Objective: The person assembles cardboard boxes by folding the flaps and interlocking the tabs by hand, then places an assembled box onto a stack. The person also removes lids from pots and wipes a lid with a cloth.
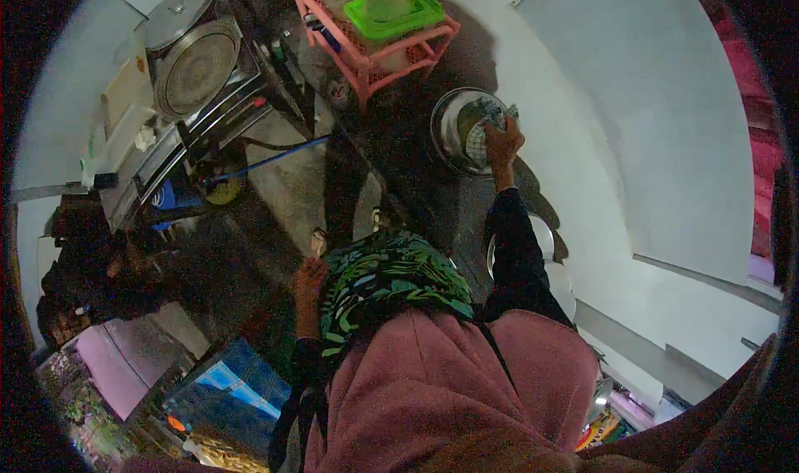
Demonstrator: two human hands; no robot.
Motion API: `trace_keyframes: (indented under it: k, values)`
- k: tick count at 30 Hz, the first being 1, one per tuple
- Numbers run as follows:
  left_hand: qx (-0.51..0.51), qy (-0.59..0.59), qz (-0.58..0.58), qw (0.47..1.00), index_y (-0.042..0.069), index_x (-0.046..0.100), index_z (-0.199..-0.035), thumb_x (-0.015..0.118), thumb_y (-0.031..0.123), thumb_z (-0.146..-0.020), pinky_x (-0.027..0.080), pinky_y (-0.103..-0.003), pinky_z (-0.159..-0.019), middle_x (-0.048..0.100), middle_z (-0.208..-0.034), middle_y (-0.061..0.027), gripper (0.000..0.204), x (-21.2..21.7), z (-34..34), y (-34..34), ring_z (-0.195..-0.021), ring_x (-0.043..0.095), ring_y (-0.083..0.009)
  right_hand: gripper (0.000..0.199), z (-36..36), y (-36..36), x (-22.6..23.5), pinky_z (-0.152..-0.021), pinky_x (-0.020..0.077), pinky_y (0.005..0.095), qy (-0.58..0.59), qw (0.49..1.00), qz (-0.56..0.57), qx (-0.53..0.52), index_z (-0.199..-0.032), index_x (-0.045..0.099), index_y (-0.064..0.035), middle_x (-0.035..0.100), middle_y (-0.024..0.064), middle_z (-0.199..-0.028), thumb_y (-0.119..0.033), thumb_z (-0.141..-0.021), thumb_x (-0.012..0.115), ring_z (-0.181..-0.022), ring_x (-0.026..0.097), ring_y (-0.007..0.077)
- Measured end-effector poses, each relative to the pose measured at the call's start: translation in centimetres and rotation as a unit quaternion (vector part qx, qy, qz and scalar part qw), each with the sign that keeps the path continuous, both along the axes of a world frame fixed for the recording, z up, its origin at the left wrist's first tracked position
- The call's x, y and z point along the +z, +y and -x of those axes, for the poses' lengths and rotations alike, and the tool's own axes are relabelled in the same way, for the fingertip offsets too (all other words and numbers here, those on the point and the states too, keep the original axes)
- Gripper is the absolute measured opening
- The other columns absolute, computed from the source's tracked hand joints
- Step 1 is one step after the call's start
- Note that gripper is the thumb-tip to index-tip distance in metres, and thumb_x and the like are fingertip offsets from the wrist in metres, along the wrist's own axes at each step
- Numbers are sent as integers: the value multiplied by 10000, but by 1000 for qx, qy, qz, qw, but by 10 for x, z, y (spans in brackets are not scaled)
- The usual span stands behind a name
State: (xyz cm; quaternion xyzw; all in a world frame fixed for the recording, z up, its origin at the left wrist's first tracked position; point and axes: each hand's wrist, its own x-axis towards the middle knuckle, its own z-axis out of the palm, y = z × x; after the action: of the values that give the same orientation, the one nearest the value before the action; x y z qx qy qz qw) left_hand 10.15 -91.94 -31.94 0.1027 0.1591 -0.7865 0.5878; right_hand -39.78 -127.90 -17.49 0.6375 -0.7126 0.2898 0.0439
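Observation:
My right hand [503, 144] reaches forward, closed on a checkered cloth [477, 143]. The cloth lies partly inside a round metal pot [448, 144] by the white wall, and a bit of it sticks up past my fingers. What else is in the pot is too dark to make out. My left hand [310, 280] hangs low beside my green leaf-patterned garment [391, 282], near my foot. Its fingers are dim and blurred, and I see no object in it.
A pink plastic rack [366, 65] with a bright green lid [395, 15] stands ahead. At left a metal stove stand [196, 136] bears a large round pan [197, 69]; a blue hose [275, 158] crosses the floor. Pale round dishes [541, 238] lie beneath my right arm.

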Motion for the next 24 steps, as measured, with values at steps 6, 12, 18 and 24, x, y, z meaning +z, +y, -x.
trace_keyframes:
  k: [6,12,18,24]
  values:
    - [-20,160,56,985,64,557,-872,433,210,-986,438,-312,-543,483,-812,-46,223,14,32,-25,-546,382,-138,470,72,-11,-23,-674,479,456,-192,970,140,51,-1144,584,27,658,130,-770,-295,-815,682,-675,615,278]
    - [-67,-322,-270,905,37,585,-947,523,305,-955,465,-324,-585,585,-875,-119,275,26,18,-9,-661,537,-171,351,61,-1,35,-602,484,377,-199,973,116,-24,-1063,565,73,630,109,-731,-204,-859,640,-622,589,191]
    - [-65,-237,-157,957,-4,549,-987,478,308,-976,481,-335,-605,601,-851,-128,320,-2,5,-3,-726,577,-208,258,128,30,60,-586,474,321,-155,977,106,-106,-1038,573,29,627,98,-773,-160,-865,605,-658,576,176]
    - [-71,-253,-167,950,25,602,-947,521,274,-948,482,-362,-634,610,-853,-113,262,-12,4,-5,-772,579,-219,254,125,109,89,-739,530,367,-409,895,130,-124,-1088,561,25,614,133,-1044,-112,-874,564,-915,599,231]
